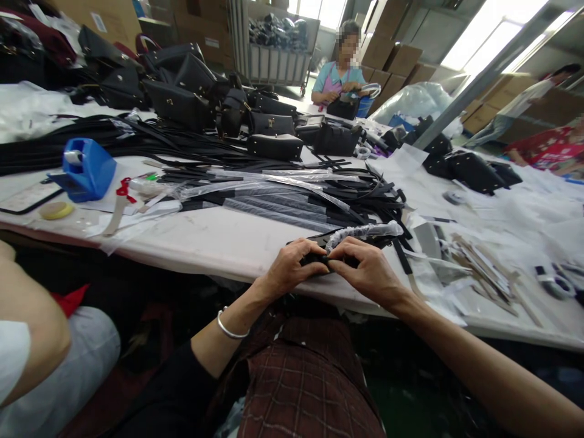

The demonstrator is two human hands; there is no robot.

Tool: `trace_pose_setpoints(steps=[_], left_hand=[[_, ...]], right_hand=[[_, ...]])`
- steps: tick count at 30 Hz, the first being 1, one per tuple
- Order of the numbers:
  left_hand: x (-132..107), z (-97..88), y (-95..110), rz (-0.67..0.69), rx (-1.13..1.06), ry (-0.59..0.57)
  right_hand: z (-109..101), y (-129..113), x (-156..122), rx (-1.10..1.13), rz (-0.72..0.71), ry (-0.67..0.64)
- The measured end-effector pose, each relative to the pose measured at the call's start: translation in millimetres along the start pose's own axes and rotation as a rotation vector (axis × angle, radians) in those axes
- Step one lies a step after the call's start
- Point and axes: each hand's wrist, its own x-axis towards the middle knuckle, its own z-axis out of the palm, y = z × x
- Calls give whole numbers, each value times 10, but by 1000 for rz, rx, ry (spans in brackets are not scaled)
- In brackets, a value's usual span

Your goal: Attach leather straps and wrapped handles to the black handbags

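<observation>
At the table's near edge, my left hand pinches a black handbag between thumb and fingers. My right hand pinches the same bag just to the right, the fingertips of both hands nearly meeting. A curved handle wrapped in clear plastic rises behind my fingers and bends to the right. Most of the bag is hidden by my hands, and the exact part between my fingertips is too small to make out. Right behind the bag lies a heap of black straps, some sleeved in clear plastic.
On the left stand a blue tape dispenser and a yellow tape roll. Black handbags are piled at the back. Cardboard strips and a tape roll lie right. A co-worker sits opposite; another person's arm is close left.
</observation>
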Motion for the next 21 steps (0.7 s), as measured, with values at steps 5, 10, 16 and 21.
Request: trace_pose_setpoints(steps=[5,10,16,21], left_hand=[[69,17,34,-106,-51,-64],[28,87,61,-190,-109,9],[6,64,62,-215,-145,14],[-1,86,73,-202,-137,-2]], right_hand=[[13,-18,-47,-48,-130,28],[-46,-14,18,21,54,-23],[-112,128,61,263,214,-197],[-47,214,71,392,262,-245]])
